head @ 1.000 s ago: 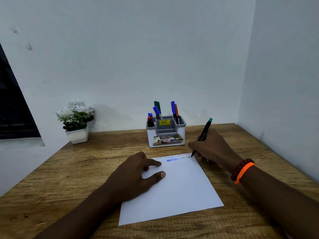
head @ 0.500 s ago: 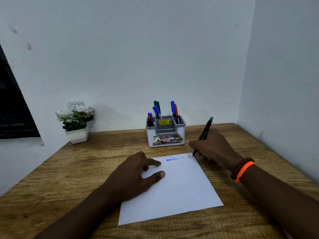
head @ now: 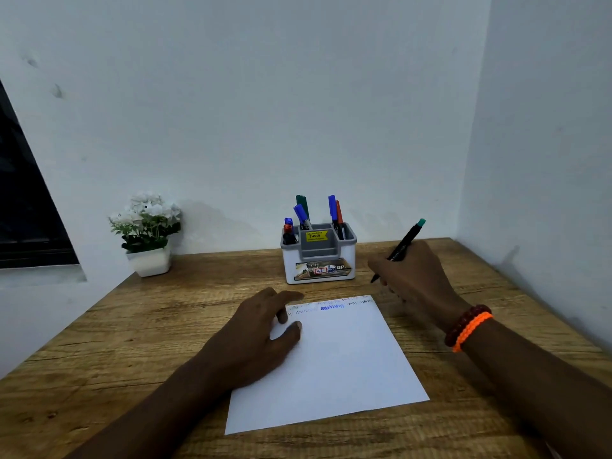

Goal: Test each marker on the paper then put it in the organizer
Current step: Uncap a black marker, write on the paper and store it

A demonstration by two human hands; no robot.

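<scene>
stage: late, judging by the organizer (head: 319, 260) already holding several markers and the row of scribbles along the paper's far edge
done: six or so capped markers (head: 332, 210) stand in the organizer's compartments, blue, green, red; exact count hard to tell
marks: scribbles (head: 332, 307) run across the top of the paper (head: 341, 366), one bold blue, the rest faint grey; the rightmost sit near the paper's far right corner
in hand: right hand (head: 415, 279) grips a black marker (head: 399, 251) with a teal end, writing-style, tip down and off the paper, over the table (head: 132, 342) between paper and organizer
cap: tip looks bare; no cap in sight
left hand: left hand (head: 261, 332) lies flat on the paper's left edge, fingers spread and relaxed, pinning it
test of this marker: likely done, since the tip is clear of the sheet; cannot confirm which scribble is its own
left to do: drop this marker in the organizer, just beside the hand
other markers: no loose ones on the table, so this looks like the last
background: potted flowers (head: 147, 226) far left by the wall, untouched
</scene>
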